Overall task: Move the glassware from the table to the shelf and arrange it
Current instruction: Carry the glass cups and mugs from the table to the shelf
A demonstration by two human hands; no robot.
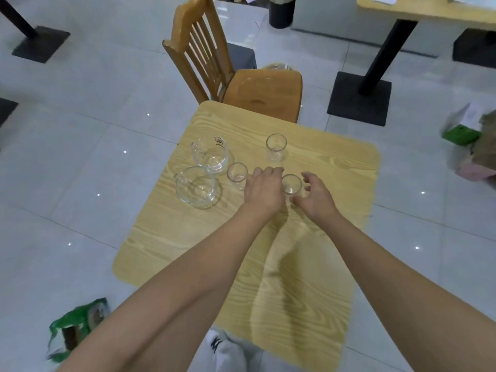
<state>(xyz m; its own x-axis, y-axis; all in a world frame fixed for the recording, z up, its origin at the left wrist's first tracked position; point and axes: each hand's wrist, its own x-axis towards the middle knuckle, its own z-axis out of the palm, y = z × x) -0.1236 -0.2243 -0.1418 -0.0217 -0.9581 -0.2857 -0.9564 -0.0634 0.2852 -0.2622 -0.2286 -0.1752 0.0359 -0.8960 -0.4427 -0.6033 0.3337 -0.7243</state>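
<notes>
Table (295, 264), small glass (291, 183) between left hand (264, 190) and right hand (316, 196), fingers (308, 176) relaxed, empty

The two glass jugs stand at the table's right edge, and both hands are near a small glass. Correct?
No. The head view shows the far jug and near jug at the left edge of the table, not the right. The left hand and right hand are near a small glass.

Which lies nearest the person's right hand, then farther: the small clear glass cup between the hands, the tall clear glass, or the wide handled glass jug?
From the right hand:
1. The small clear glass cup, just left of its fingers.
2. The tall clear glass, farther back on the light wooden table.
3. The wide handled glass jug, far left, beyond the left hand.
</notes>
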